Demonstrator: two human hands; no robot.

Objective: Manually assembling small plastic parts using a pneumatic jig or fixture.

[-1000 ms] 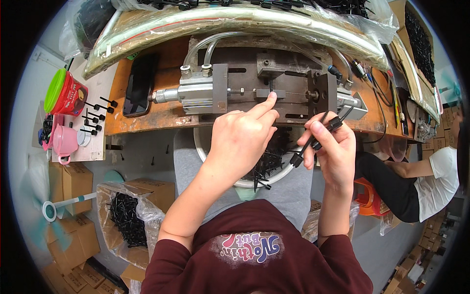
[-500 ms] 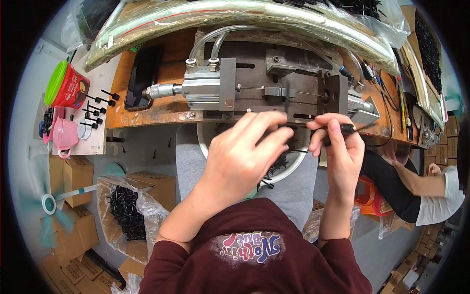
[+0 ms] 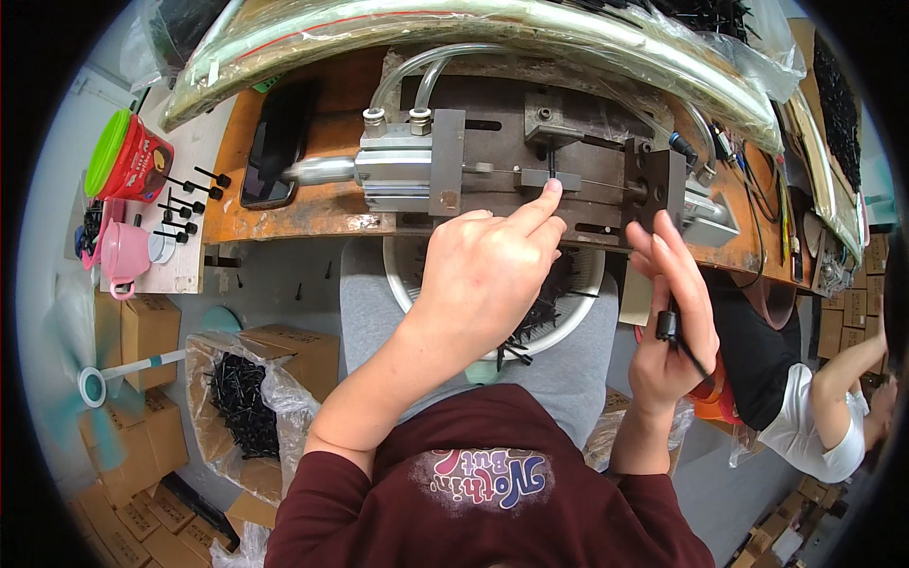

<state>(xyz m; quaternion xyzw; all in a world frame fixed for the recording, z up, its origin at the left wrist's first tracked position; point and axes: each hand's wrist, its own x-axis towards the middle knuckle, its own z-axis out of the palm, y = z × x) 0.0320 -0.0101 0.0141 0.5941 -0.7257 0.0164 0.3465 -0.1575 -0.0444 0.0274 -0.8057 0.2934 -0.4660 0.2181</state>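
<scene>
My left hand (image 3: 492, 275) reaches to the metal clamping fixture (image 3: 450, 170), its index finger stretched out and the other fingers partly bent. The index fingertip touches the near end of a thin black rod (image 3: 552, 161) that stands in the small centre block. My right hand (image 3: 674, 317) is beside the fixture's right end, fingers straight and close together. Against its palm it holds a black stemmed part with a thick cap (image 3: 668, 326); its thumb is partly hidden. Below the hands, on my lap, a white basket (image 3: 400, 284) holds many black parts.
A dark phone (image 3: 270, 156) lies on the orange bench left of the fixture. Black capped pieces (image 3: 180, 210), a red tub (image 3: 142, 163) and a pink cup (image 3: 125, 254) stand farther left. A lined box of black parts (image 3: 246, 407) is on the floor. A co-worker (image 3: 814, 407) sits at right.
My left hand has moved to the fixture's centre, where the black rod now sits. My right hand has straightened its fingers, with the capped part now against its palm. The fixture's left-end shaft is blurred.
</scene>
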